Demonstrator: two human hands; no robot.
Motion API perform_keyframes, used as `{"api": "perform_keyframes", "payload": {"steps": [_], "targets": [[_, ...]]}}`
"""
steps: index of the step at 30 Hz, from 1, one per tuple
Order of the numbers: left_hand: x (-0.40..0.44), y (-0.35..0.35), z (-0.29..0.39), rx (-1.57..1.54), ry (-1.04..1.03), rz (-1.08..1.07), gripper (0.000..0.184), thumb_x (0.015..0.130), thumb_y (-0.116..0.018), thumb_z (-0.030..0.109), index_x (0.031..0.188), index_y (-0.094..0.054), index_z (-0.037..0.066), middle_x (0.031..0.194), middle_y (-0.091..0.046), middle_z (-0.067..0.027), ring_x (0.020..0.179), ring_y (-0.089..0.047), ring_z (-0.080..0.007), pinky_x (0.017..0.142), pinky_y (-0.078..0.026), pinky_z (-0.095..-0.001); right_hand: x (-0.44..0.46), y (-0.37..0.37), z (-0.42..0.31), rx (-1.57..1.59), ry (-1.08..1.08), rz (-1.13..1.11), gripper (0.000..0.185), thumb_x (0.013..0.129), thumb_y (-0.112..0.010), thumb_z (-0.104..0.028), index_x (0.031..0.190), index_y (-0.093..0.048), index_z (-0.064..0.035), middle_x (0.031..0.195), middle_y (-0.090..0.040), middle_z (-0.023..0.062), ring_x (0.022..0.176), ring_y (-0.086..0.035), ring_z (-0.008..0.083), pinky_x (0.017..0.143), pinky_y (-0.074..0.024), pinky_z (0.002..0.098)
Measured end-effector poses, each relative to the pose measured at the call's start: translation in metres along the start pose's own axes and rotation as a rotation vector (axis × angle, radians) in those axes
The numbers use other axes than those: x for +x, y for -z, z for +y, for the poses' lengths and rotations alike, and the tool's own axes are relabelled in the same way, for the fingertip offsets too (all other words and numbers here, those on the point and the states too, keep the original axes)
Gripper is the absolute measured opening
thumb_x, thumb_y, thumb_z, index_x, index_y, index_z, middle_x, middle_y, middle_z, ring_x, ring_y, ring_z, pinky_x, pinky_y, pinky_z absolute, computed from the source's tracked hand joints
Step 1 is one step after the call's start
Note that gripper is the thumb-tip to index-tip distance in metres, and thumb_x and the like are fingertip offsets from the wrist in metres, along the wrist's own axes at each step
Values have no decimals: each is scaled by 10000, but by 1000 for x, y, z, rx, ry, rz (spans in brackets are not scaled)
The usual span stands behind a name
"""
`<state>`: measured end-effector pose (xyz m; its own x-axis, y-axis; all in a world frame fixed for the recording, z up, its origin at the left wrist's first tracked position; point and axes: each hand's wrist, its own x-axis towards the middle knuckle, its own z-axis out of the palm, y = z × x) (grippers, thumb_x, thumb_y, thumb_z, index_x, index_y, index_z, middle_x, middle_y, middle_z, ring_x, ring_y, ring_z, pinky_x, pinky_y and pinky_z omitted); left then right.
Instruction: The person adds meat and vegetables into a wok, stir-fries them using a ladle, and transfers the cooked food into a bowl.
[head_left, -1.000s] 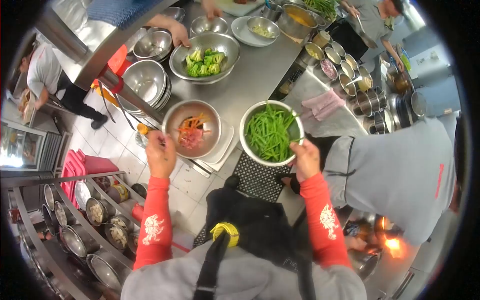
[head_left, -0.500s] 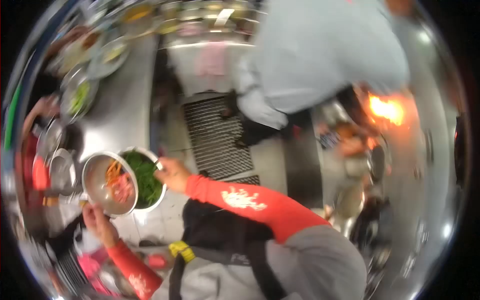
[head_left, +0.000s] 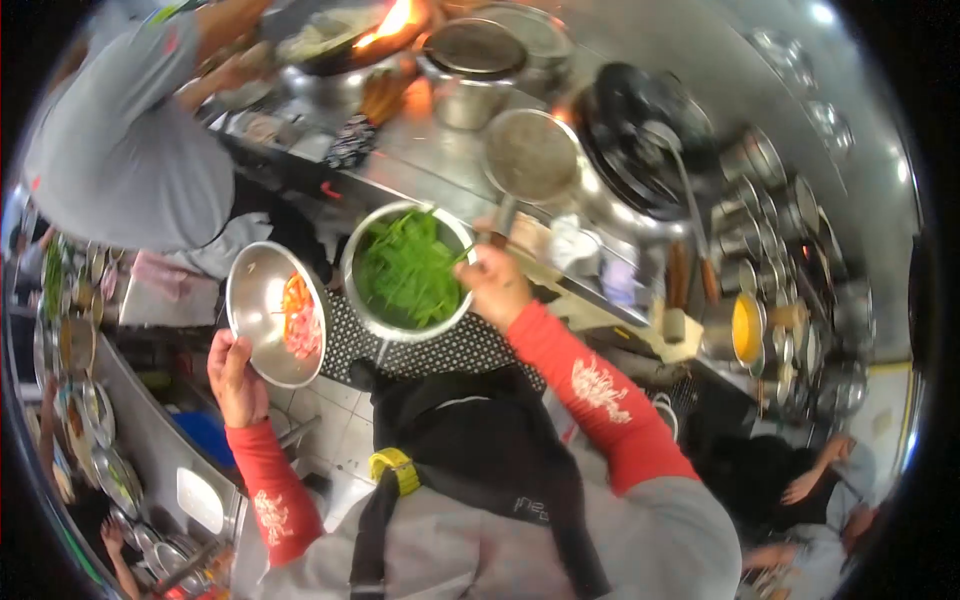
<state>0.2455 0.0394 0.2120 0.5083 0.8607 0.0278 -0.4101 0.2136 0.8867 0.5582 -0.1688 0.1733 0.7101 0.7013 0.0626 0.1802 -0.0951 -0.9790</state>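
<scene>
My left hand point(head_left: 238, 376) grips the lower left rim of a steel bowl point(head_left: 262, 320), which is tilted a little. Orange strips and pink meat point(head_left: 300, 318) lie at that bowl's right side. With my right hand point(head_left: 492, 285) I hold the right rim of a second steel bowl point(head_left: 357, 305), full of green vegetables point(head_left: 410, 265). Both bowls are in the air in front of my black apron, side by side, a small gap between them.
Ahead is a steel cooking counter point(head_left: 400, 170) with a lidded pot point(head_left: 470, 75), a pan point(head_left: 530, 155), a black wok point(head_left: 630, 130) and a ladle point(head_left: 690, 190). A person point(head_left: 130, 150) stands front left near a flame point(head_left: 395, 20). Another person point(head_left: 850, 480) is at lower right.
My view has swung right from the prep table to the cooking counter. My left hand, earlier beside the meat bowl, now holds it off the table. The green vegetable bowl has stayed in my right hand.
</scene>
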Motion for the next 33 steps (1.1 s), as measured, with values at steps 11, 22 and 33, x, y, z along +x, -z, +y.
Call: {"api": "perform_keyframes", "payload": {"steps": [11,22,33], "targets": [[61,-188,-80,125,312,-211,73,885,-558,79,848,-497,92,785,-616,-36,567,-574,-100,444,-475,-224,173,161,55,116,-648,540,158,853,-554,-77,926,-601,55,761,-652,184,508,-629,248,393,-506,366],[126,-314,-143,190,459,-405,87,884,-602,102,845,-525,88,793,-630,-37,546,-569,-98,452,-487,-217,-67,236,38,295,-567,-60,224,893,-642,-231,905,-648,-8,750,-629,50,647,-585,104,532,-477,266],[69,-434,-145,265,417,-557,85,909,-558,101,912,-491,153,874,-590,33,736,-555,-89,566,-434,-255,-120,254,274,658,-774,582,151,808,-700,-100,922,-655,-13,679,-646,88,480,-550,138,415,-433,277]]}}
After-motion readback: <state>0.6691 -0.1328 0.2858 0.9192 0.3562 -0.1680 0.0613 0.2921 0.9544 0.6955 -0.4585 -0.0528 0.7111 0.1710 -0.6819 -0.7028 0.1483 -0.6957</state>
